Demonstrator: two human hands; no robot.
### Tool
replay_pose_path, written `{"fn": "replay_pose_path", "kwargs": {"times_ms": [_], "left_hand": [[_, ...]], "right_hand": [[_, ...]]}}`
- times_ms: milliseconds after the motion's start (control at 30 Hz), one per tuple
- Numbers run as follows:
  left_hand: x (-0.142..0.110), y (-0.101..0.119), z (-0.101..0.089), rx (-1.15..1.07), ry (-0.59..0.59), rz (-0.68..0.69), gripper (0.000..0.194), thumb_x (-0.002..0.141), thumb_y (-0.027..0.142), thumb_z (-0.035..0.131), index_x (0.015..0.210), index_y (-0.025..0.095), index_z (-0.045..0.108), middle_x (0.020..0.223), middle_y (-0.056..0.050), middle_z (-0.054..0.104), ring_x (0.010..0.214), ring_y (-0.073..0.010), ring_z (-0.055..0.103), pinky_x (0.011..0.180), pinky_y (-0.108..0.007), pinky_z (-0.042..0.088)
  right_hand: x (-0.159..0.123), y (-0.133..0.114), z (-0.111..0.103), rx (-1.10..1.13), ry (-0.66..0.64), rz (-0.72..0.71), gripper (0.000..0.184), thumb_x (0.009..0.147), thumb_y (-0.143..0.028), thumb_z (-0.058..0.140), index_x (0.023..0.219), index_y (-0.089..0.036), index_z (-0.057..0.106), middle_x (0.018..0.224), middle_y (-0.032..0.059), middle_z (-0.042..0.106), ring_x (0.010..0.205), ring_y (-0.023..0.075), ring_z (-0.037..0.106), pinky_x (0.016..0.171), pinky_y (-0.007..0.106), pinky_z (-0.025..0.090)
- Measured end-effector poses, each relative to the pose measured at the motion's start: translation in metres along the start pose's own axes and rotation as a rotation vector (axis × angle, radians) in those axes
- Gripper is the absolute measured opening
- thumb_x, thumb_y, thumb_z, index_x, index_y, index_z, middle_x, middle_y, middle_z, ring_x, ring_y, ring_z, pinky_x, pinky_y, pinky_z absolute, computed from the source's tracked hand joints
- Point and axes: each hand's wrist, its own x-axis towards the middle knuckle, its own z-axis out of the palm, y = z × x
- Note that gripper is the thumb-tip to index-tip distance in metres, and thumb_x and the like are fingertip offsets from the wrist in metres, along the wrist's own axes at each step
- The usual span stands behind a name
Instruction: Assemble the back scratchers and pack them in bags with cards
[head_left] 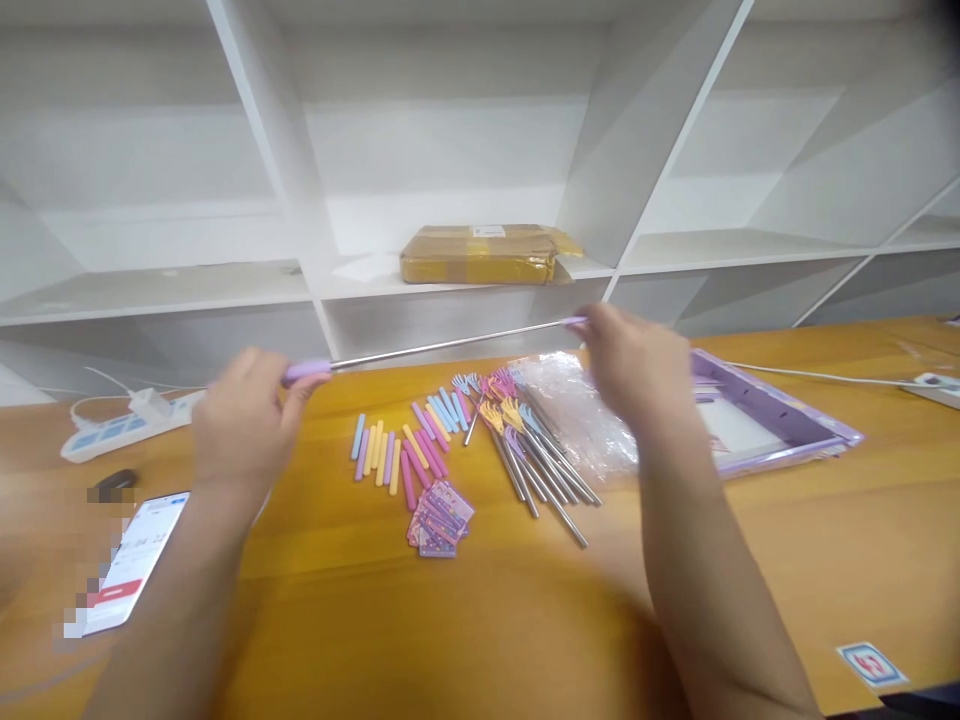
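Note:
A telescopic back scratcher (450, 343) is stretched out between my hands above the table. My left hand (246, 425) is closed around its purple handle, and my right hand (637, 370) grips its purple head end, mostly hidden by the fingers. Below lie several metal scratcher rods (551, 475) with coloured claw heads (510, 412) in yellow, pink, blue and purple. To their left are several loose handle sleeves (386, 457) in blue, purple, yellow and pink. A small fanned stack of purple printed cards (440, 518) lies in front of the sleeves.
Clear plastic bags (577, 410) lie beside a purple open box (780, 420) at right. A power strip (127, 428) and a phone (139, 560) are at left. A taped cardboard box (484, 255) sits on the white shelf behind. A sticker (871, 664) marks the table's front right.

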Motion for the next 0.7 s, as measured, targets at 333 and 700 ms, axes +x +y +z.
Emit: {"fn": "replay_pose_path", "kwargs": {"times_ms": [333, 700], "left_hand": [[-0.027, 0.055, 0.025, -0.184, -0.091, -0.004, 0.055, 0.111, 0.064, 0.040, 0.081, 0.022, 0.058, 0.081, -0.004, 0.061, 0.067, -0.0182, 0.052, 0.060, -0.030, 0.033], [-0.025, 0.053, -0.006, -0.145, -0.058, 0.082, 0.059, 0.109, 0.069, 0.045, 0.087, 0.022, 0.073, 0.073, -0.002, 0.058, 0.061, -0.0151, 0.047, 0.056, -0.030, 0.029]], "right_hand": [[-0.062, -0.123, -0.020, 0.160, 0.037, -0.221, 0.036, 0.110, -0.019, 0.033, 0.100, -0.020, 0.067, 0.074, 0.0096, 0.063, 0.058, 0.0182, 0.049, 0.057, 0.032, 0.024], [-0.060, -0.097, -0.034, 0.245, -0.106, -0.348, 0.041, 0.116, -0.046, 0.038, 0.106, -0.023, 0.070, 0.072, 0.0038, 0.071, 0.051, 0.0161, 0.052, 0.055, 0.030, 0.018]]}}
